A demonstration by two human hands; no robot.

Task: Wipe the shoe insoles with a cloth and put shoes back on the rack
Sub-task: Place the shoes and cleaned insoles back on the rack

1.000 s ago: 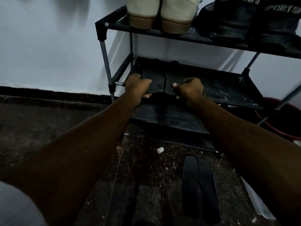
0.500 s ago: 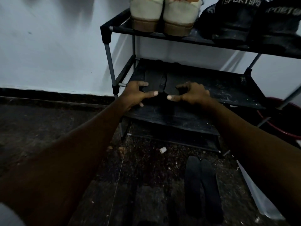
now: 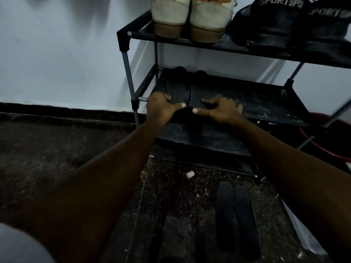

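Closest to me, 2 black insoles [image 3: 236, 215] lie flat on the floor [image 3: 57, 141], side by side and touching. Their long axes run away from me toward the rack [image 3: 126, 59], and a small white cap [image 3: 190, 174] sits just beyond them to the left. Further out, both my arms reach to the middle shelf [image 3: 266, 103], where the pair of black shoes [image 3: 188, 92] stands at the shelf's left end, heels toward me and toes toward the wall [image 3: 57, 63]. My left hand [image 3: 161, 108] rests on the heel of the left shoe, fingers loosely bent over its top and thumb straight out toward the middle. My right hand [image 3: 221, 111] rests at the heel of the right shoe with fingers spread, forefinger laid flat on the shoe and thumb pointing at the other thumb. Neither hand pinches anything. I judge this pair placed, so what matters next is where the insoles lie from my fingers: below them, back toward me and to the right. That puts them nearer the right hand, lengthwise in line with a straight pull-back of that arm. I see no cloth I can be sure of. Farthest, on the top shelf, are 1 pair of cream shoes [image 3: 188, 18] and 1 pair of black sport shoes [image 3: 296, 25].
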